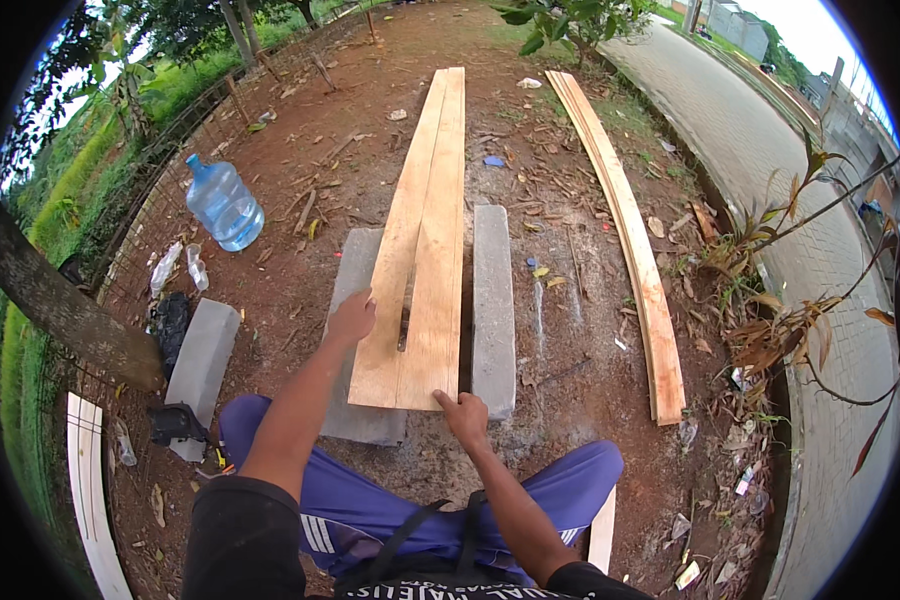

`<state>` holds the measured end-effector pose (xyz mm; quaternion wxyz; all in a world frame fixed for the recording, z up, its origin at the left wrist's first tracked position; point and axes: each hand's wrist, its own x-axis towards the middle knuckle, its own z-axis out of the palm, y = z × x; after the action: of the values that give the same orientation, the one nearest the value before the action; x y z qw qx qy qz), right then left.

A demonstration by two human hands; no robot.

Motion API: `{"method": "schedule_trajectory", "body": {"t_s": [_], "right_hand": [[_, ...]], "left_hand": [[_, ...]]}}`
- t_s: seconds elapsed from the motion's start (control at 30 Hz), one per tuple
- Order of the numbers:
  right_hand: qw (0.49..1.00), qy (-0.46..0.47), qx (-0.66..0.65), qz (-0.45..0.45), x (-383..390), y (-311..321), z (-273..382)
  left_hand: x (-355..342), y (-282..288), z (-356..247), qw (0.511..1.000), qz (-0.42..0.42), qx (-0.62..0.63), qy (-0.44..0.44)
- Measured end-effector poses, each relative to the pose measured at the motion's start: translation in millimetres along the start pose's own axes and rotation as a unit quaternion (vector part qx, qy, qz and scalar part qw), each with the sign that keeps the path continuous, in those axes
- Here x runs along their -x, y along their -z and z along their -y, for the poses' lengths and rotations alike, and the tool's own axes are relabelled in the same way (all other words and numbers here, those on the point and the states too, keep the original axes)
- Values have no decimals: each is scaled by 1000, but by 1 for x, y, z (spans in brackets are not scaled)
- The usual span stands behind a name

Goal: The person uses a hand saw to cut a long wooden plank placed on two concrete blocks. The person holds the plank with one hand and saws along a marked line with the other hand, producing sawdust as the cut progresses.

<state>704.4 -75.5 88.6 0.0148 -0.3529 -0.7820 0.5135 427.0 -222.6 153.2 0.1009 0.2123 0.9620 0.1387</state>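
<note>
Two long pale wooden planks point(436, 280) lie lengthwise in front of me, side by side, with a narrow dark gap between them toward the near end. My left hand point(352, 318) grips the outer edge of the left plank point(380, 345); its fingertips are partly hidden. At the near end, my right hand point(462, 418) holds the corner of the right plank, thumb on top and fingers curled by the end. A grey concrete block point(360, 262) shows under the left side of the planks. Another grey block point(493, 310) lies along their right side.
More long boards point(630, 250) are stacked on the ground at right. A blue water jug point(224, 203) stands at left, beyond a third grey block point(204, 350) and a tree trunk point(60, 300). A pale board point(95, 490) lies lower left. Dry leaves and litter cover the soil.
</note>
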Motion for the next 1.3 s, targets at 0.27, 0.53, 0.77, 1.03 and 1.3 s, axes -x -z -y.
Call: {"method": "schedule_trajectory", "body": {"t_s": [0.27, 0.53, 0.77, 1.03, 1.3], "right_hand": [[994, -19, 111, -10, 2, 4, -13], [958, 108, 210, -160, -6, -5, 59], [973, 140, -68, -170, -117, -71, 119], [956, 59, -246, -149, -126, -95, 127], [977, 42, -153, -144, 36, -10, 136]], "left_hand": [[37, -93, -9, 999, -41, 17, -18], [25, -114, 3, 994, -77, 72, -15], [24, -120, 7, 994, -100, 35, -21], [22, -122, 6, 993, -112, 23, -30], [22, -123, 12, 991, -128, 25, -16]]}}
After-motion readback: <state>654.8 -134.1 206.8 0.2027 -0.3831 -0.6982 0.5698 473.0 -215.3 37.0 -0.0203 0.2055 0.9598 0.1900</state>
